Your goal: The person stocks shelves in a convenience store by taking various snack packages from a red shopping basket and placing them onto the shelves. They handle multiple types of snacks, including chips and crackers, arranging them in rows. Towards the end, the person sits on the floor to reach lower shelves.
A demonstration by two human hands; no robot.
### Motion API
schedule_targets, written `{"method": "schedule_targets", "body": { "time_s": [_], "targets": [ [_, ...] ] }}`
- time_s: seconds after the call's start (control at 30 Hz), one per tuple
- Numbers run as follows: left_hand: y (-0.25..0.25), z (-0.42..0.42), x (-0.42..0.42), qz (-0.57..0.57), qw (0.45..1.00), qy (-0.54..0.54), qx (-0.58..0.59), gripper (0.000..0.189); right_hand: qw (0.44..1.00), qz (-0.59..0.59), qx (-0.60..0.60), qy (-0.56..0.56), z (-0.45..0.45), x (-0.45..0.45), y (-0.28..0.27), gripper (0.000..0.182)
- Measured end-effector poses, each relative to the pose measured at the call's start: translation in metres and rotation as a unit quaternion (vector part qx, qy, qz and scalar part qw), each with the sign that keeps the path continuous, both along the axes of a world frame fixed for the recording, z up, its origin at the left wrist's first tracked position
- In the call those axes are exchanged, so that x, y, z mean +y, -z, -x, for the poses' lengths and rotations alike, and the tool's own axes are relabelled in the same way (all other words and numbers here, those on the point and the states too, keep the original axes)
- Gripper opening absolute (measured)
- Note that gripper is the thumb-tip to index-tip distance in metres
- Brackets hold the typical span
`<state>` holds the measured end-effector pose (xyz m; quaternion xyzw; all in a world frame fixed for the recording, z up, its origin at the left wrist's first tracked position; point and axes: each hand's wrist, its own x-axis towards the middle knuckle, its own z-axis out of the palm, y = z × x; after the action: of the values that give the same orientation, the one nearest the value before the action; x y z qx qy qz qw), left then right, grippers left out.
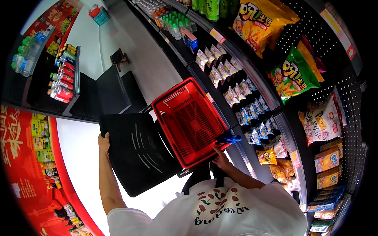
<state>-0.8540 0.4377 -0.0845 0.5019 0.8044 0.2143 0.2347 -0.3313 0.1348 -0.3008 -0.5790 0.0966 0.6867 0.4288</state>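
Observation:
My left hand (pixel 104 143) grips the left edge of a black slotted panel (pixel 133 159), perhaps part of a chair. Right beside the panel is a red plastic shopping basket (pixel 193 122) with lattice walls and floor, and nothing shows inside it. What supports the basket is hidden. My right hand (pixel 222 159) holds the basket's near rim at its lower right corner. Just beyond those fingers, a blue cloth (pixel 229 138) hangs over the same corner.
Snack shelves (pixel 236 67) run along the right, with bagged chips (pixel 293 73), small packets and drink bottles (pixel 174 25). At left stand a shelf of drinks (pixel 63 79) and a red printed wall panel (pixel 20 165). Farther along the grey floor (pixel 141 50) are stacked baskets (pixel 99 14).

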Motion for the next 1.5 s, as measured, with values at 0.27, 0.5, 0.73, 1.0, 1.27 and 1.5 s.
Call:
{"method": "schedule_targets", "body": {
  "time_s": [0.27,0.5,0.73,1.0,1.27,1.5],
  "targets": [
    [0.005,0.022,0.027,-0.004,0.998,0.002,-0.059,0.035,0.940,-0.294,-0.167,-0.058,0.021,0.011,0.031,0.046],
    [-0.003,0.000,0.021,-0.008,0.993,0.026,-0.118,0.040,0.882,-0.354,-0.288,-0.118,0.008,-0.006,0.051,0.066],
    [-0.022,-0.006,0.005,0.022,0.988,0.018,-0.153,0.041,0.983,-0.164,0.005,0.085,0.018,0.024,-0.002,0.038],
    [-0.028,-0.004,-0.003,-0.002,0.989,0.008,-0.147,0.039,0.984,-0.147,0.067,0.082,0.024,0.046,0.050,0.033],
    [-0.011,-0.001,0.023,-0.028,0.990,-0.001,-0.136,0.038,0.990,-0.116,0.018,0.082,0.027,0.096,0.079,0.036],
    [-0.001,0.009,0.050,-0.042,0.991,0.025,-0.122,0.039,0.993,-0.050,-0.022,0.104,0.034,0.121,0.080,0.043]
  ]
}}
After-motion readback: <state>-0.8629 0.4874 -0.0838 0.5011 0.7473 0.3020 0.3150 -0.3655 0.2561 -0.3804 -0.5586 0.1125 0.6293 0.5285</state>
